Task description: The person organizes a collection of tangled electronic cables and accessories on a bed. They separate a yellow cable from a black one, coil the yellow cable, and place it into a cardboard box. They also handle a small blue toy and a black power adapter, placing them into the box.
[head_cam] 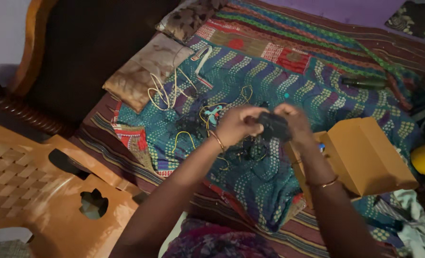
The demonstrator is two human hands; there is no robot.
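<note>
Holding a small black thing (273,126) w/ both hands, the person sits over a bed. The left hand (238,123) pinches it from the 9 o'clock side, and the right hand (296,123) wraps it from 3 o'clock. Both grips are clenched on it. It sits up in the air, just above the blue dotted cloth (265,86), about the middle of the view.

The black thing looks small and light, prob. hard plastic, so stiff, not squishy. It's blurry, so I can't tell what kind of part it is. Thin black wires (243,153) seem to hang under it at 6 o'clock; those are soft and floppy and could snag. Best place to hold looks like its hard sides, not the wires.

Containers: a brown cardboard box (365,153) lies at 3 o'clock, just beside the right wrist. Its flap looks open, but the inside is hidden, so can't say what's in it.

More bits lie on the cloth at 11 o'clock: yellow wires (212,112), and a white cord (169,88) near a tan pillow (148,71). A dark bottle (365,82) lies at 2 o'clock. A tan plastic chair (40,191) stands at 8 o'clock.
</note>
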